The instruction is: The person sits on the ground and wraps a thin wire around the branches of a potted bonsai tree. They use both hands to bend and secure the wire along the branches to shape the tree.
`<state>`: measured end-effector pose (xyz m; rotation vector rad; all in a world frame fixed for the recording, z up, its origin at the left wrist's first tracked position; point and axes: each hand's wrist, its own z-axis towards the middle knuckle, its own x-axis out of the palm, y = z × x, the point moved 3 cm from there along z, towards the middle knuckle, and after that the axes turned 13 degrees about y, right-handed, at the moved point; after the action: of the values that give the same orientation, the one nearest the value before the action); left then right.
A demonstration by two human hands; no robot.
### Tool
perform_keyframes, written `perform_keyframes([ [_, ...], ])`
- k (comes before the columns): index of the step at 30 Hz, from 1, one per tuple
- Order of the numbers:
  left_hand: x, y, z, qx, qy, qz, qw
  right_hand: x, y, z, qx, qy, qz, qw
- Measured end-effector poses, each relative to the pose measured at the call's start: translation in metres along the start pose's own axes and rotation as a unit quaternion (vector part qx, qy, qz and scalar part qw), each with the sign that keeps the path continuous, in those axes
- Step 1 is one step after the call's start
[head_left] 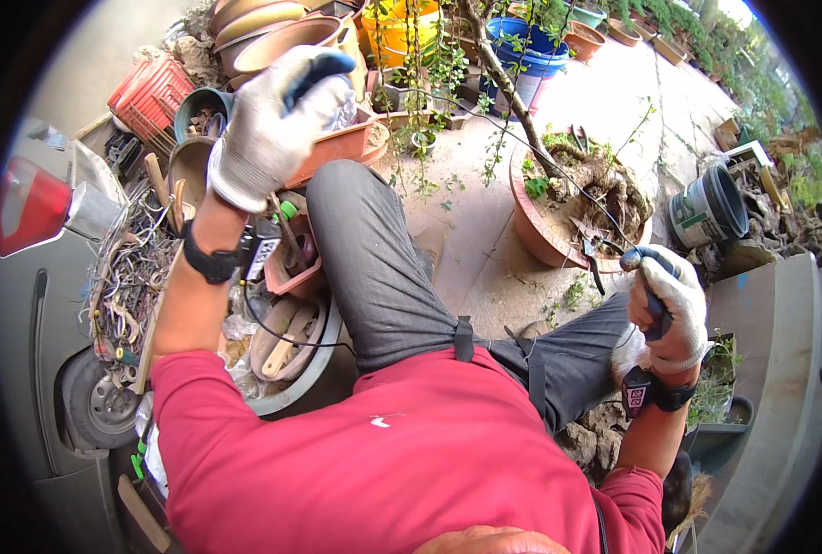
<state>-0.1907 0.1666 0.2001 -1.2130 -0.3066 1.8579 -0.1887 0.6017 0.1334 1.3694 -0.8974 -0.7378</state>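
Note:
My left hand (277,115), in a white glove with dark blue coating, is raised at upper left above orange planters (323,155), fingers curled; what it holds is unclear. My right hand (670,305), gloved alike, is closed at right; its contents cannot be made out. A thin dark wire (476,111) arcs from near my left hand to near my right. Just left of my right hand, open cutters (592,258) with dark handles sit at the rim of a terracotta pot (533,222), which holds a woody plant with a thick gnarled base (605,198).
Stacked pots (277,39), a red crate (152,97), blue buckets (526,60) and a tipped grey bucket (707,212) surround the paved floor (448,258). A tangle of wires (125,286), a basin (296,392) and a vehicle (51,388) are at left. A grey ledge (780,369) runs along the right.

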Motion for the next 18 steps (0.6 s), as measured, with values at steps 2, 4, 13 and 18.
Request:
perform_keyframes([
  [2,0.015,-0.009,0.001,0.041,0.005,0.095,0.995,0.002,0.003,0.0,-0.005,0.026,0.029,0.999],
  [4,0.032,-0.017,0.006,0.175,-0.032,0.278,0.944,0.003,0.006,0.001,0.01,0.019,0.002,1.0],
  [13,0.062,-0.004,0.019,0.201,0.118,0.217,0.948,-0.029,0.014,-0.007,-0.021,0.014,-0.047,0.999],
  [18,0.066,-0.014,0.027,0.185,0.113,0.295,0.93,-0.029,0.019,0.011,0.004,-0.04,-0.298,0.954],
])
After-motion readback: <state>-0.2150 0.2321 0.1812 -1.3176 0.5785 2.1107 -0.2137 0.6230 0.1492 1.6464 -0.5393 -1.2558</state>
